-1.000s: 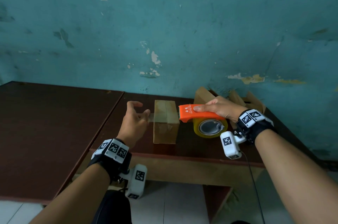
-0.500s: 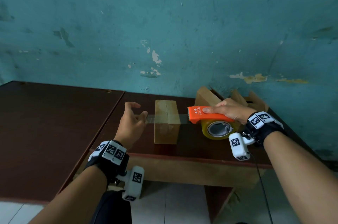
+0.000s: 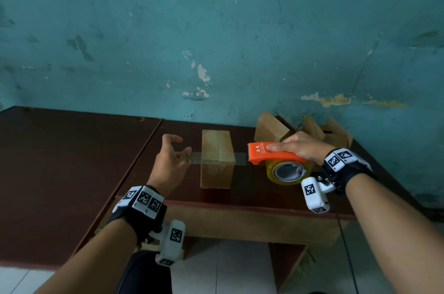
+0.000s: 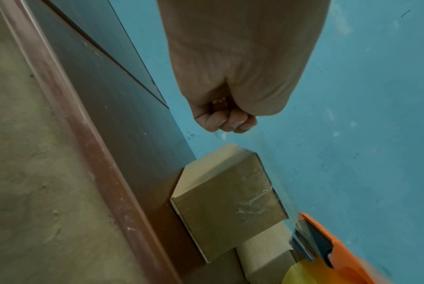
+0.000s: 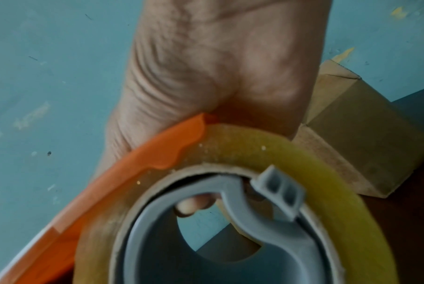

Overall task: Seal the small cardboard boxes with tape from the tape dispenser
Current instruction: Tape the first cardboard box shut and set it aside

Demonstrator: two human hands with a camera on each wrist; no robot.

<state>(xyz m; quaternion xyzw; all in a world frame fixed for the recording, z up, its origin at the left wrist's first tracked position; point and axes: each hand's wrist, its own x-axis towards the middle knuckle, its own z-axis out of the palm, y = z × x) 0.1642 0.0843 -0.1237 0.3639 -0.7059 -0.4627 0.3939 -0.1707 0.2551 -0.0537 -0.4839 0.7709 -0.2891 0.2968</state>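
A small closed cardboard box [image 3: 217,161] [image 4: 230,201] stands on the dark brown table [image 3: 192,195]. A strip of clear tape [image 3: 240,156] stretches across its top from left to right. My left hand [image 3: 176,156] [image 4: 226,123] pinches the strip's free end just left of the box. My right hand [image 3: 298,147] [image 5: 206,76] grips the orange tape dispenser [image 3: 271,154] [image 5: 133,173] with its yellowish tape roll [image 3: 288,171] [image 5: 303,173], held to the right of the box. The dispenser's blade [image 4: 310,244] shows in the left wrist view.
More cardboard boxes [image 3: 271,128] [image 5: 363,134], some with open flaps [image 3: 334,130], stand at the back right against the teal wall. A second dark table [image 3: 60,173] adjoins on the left. White floor tiles [image 3: 228,269] lie below the table's front edge.
My right hand has pulled the dispenser further right, away from the box, drawing out more tape over the box top. The left hand stays at the strip's end.
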